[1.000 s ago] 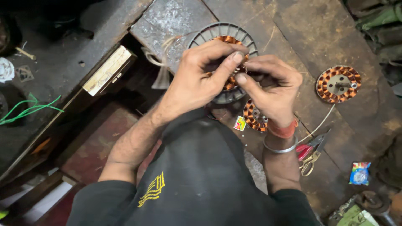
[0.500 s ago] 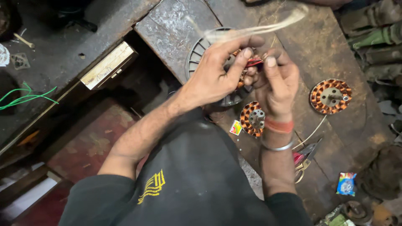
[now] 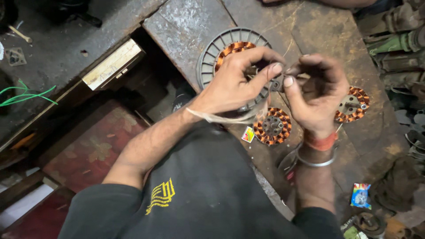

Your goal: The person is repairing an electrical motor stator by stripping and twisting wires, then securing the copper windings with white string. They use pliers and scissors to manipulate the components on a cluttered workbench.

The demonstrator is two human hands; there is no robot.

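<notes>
Gently keep both your left hand (image 3: 234, 82) and right hand (image 3: 316, 90) pinching the small dark part (image 3: 276, 84) above the copper-wound stator (image 3: 272, 126), fingers steady

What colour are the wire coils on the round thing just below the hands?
Coppery orange, wound around a dark grey metal core on the round wound stator. The head view shows it best.

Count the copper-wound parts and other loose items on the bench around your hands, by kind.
Copper-wound stators lying loose: 2
Grey finned motor housing with copper winding: 1
Small yellow sachet: 1
Blue sachet: 1
Pale tape strip over left hand: 1
Total: 6
</notes>
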